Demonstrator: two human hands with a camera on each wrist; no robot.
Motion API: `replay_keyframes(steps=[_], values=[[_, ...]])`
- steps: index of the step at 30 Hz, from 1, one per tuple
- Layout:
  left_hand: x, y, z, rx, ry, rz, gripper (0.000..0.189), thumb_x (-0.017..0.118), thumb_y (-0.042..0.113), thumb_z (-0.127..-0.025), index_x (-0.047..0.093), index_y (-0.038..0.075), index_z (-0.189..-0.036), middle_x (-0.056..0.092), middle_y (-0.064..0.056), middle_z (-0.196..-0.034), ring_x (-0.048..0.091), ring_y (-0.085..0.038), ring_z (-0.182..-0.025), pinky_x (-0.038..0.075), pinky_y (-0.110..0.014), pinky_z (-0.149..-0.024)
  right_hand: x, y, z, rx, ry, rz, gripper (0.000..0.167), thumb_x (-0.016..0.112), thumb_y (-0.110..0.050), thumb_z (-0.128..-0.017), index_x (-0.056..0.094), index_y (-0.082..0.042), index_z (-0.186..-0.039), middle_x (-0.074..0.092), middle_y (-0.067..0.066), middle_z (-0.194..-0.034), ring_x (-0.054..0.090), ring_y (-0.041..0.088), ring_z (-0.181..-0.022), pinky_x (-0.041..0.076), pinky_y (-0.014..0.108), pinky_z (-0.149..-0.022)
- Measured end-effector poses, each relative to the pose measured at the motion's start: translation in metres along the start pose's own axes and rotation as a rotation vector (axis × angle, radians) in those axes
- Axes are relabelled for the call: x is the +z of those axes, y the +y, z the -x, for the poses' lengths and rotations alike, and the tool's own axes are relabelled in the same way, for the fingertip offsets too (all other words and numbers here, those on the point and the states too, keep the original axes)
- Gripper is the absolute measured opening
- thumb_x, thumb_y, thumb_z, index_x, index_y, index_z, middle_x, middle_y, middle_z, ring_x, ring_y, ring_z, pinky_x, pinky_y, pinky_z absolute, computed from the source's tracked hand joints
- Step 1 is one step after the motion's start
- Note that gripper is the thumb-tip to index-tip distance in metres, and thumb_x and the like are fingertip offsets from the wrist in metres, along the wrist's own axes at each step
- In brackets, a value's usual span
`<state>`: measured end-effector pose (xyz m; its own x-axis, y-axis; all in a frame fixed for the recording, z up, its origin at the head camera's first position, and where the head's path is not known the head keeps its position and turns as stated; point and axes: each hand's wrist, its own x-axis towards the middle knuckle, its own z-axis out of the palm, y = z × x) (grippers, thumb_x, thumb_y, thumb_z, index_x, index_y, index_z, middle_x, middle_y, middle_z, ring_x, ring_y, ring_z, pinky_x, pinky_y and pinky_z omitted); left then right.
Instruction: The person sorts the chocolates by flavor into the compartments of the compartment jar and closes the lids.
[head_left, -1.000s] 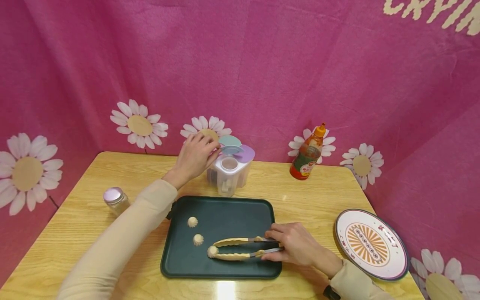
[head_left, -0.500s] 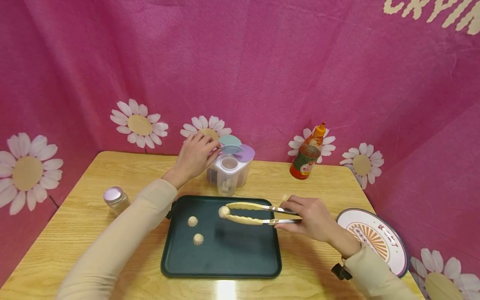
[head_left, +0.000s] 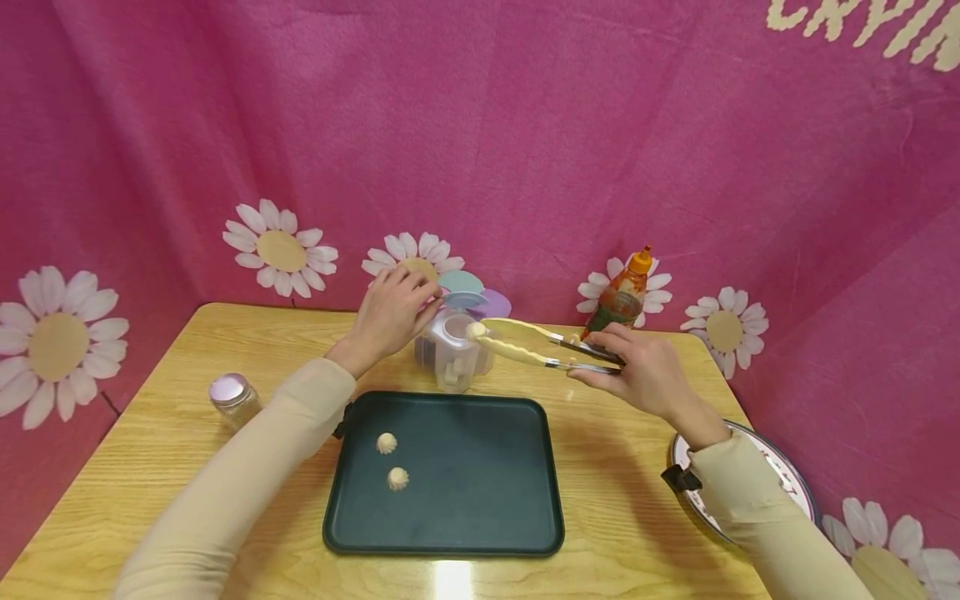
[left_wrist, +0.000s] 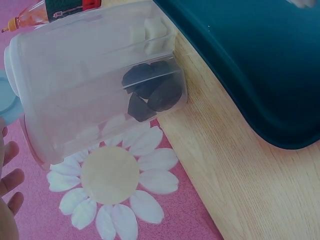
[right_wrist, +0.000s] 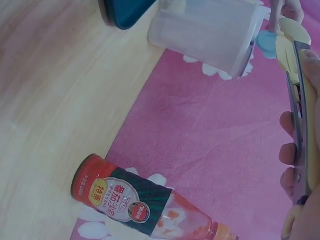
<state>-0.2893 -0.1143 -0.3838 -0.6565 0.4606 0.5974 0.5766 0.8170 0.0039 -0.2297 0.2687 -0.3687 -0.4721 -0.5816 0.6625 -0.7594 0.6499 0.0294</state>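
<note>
My left hand (head_left: 393, 308) holds up a pale blue flap lid (head_left: 463, 300) on a clear storage container (head_left: 455, 373), so one round opening is uncovered. Dark pieces (left_wrist: 152, 92) and white pieces (left_wrist: 156, 34) lie in separate compartments inside, seen in the left wrist view. My right hand (head_left: 647, 371) grips yellow-tipped metal tongs (head_left: 514, 349). Their tips pinch a small cream-coloured ridged dollop (head_left: 476, 332), which overlaps the uncovered opening in the head view. Two similar dollops (head_left: 386, 443) sit on the left part of a dark green tray (head_left: 487, 475).
A red sauce bottle (right_wrist: 127, 197) with an orange nozzle stands at the back right, behind the right hand. Under the right forearm is a patterned plate (head_left: 795, 492). A small lidded jar (head_left: 234, 400) stands left of the tray. A pink curtain hangs behind the table.
My right hand has lifted the tongs and the pinched dollop off the tray, moving them up and back to the container's opening. The left hand has stayed at the lid.
</note>
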Motion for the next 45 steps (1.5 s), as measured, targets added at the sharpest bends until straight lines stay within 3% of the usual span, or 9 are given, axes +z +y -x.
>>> replay_keyframes(steps=[12, 22, 34, 38, 41, 45], values=[[0.001, 0.003, -0.001, 0.006, 0.001, 0.001, 0.019, 0.074, 0.026, -0.098, 0.075, 0.012, -0.111, 0.073, -0.011, -0.111, 0.062, -0.031, -0.109, 0.055, -0.048, -0.095, 0.014, 0.009, -0.016, 0.048, -0.064, 0.034, 0.086, 0.045, -0.085, -0.091, 0.079, -0.007, -0.1, 0.068, 0.003, -0.082, 0.048, 0.009, -0.055, 0.036, 0.024, -0.048], [0.001, 0.004, 0.002, 0.002, 0.005, 0.013, 0.023, 0.077, 0.027, -0.096, 0.076, 0.012, -0.113, 0.074, -0.012, -0.113, 0.063, -0.033, -0.115, 0.055, -0.047, -0.097, 0.012, 0.006, -0.01, 0.064, -0.083, 0.027, 0.086, 0.045, -0.086, -0.091, 0.081, -0.008, -0.104, 0.067, 0.001, -0.081, 0.043, 0.005, -0.054, 0.032, 0.021, -0.048], [0.0, 0.0, 0.002, 0.017, 0.031, 0.013, 0.02, 0.074, 0.027, -0.098, 0.076, 0.011, -0.11, 0.074, -0.012, -0.107, 0.063, -0.033, -0.106, 0.055, -0.048, -0.094, 0.004, -0.024, 0.009, -0.049, -0.128, 0.024, 0.082, 0.044, -0.083, -0.094, 0.079, -0.009, -0.102, 0.072, 0.001, -0.085, 0.048, 0.006, -0.055, 0.037, 0.019, -0.049], [0.0, -0.001, 0.002, 0.008, 0.016, 0.015, 0.02, 0.074, 0.027, -0.098, 0.076, 0.011, -0.111, 0.074, -0.012, -0.109, 0.063, -0.033, -0.108, 0.055, -0.049, -0.094, 0.013, -0.039, 0.018, -0.082, -0.173, -0.013, 0.072, 0.056, -0.08, -0.091, 0.079, -0.012, -0.103, 0.074, -0.001, -0.087, 0.051, 0.004, -0.057, 0.039, 0.017, -0.051], [-0.001, -0.001, 0.002, -0.001, -0.006, 0.019, 0.021, 0.075, 0.026, -0.097, 0.075, 0.012, -0.113, 0.073, -0.012, -0.112, 0.062, -0.033, -0.112, 0.055, -0.049, -0.097, 0.022, -0.05, 0.025, -0.091, -0.224, -0.052, 0.062, 0.074, -0.072, -0.085, 0.079, -0.014, -0.104, 0.074, -0.003, -0.088, 0.051, 0.002, -0.059, 0.038, 0.014, -0.052], [-0.002, 0.0, 0.002, -0.005, -0.022, 0.027, 0.022, 0.075, 0.026, -0.097, 0.075, 0.013, -0.114, 0.072, -0.013, -0.113, 0.061, -0.033, -0.114, 0.055, -0.049, -0.098, 0.035, -0.063, 0.033, -0.098, -0.281, -0.067, 0.058, 0.086, -0.066, -0.076, 0.08, -0.016, -0.104, 0.074, -0.005, -0.089, 0.052, 0.001, -0.061, 0.037, 0.011, -0.054]])
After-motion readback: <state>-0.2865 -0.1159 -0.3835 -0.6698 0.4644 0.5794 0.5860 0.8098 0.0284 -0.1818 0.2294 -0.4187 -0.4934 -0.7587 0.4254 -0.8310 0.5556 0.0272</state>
